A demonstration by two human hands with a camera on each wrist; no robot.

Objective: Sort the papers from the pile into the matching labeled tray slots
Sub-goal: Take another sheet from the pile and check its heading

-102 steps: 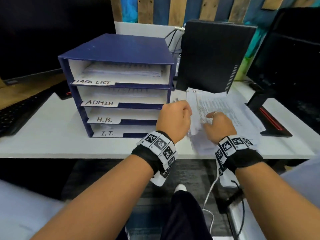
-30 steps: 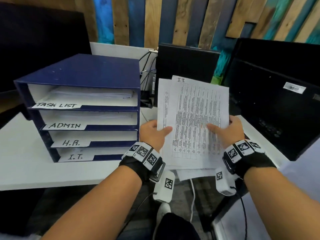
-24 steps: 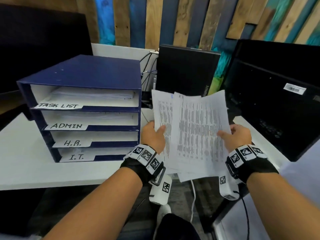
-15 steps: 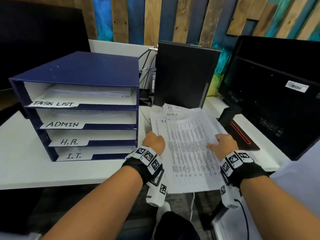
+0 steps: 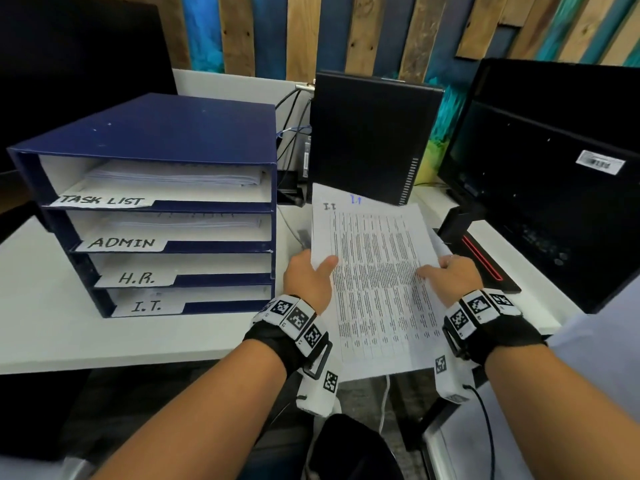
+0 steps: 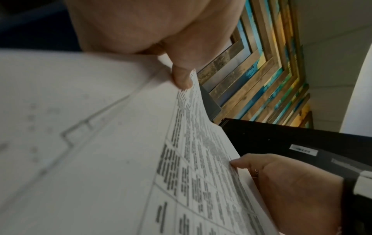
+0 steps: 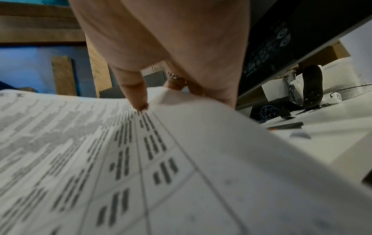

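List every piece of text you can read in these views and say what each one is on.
"TASK LIST": top slot label of the blue tray.
"ADMIN": second slot label.
"H.R.": third slot label.
"I.T.": bottom slot label.
"I.T": handwritten at the top corner of the held paper.
Unreadable: the paper's table print, the monitor's barcode sticker.

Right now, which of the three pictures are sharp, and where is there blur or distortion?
Head view: mostly sharp, tray labels are readable, but straight edges bend toward the corners. Left wrist view: the near paper is blurred and dim; the left hand is soft. Right wrist view: the printed rows smear near the lens, and the right hand is out of focus.
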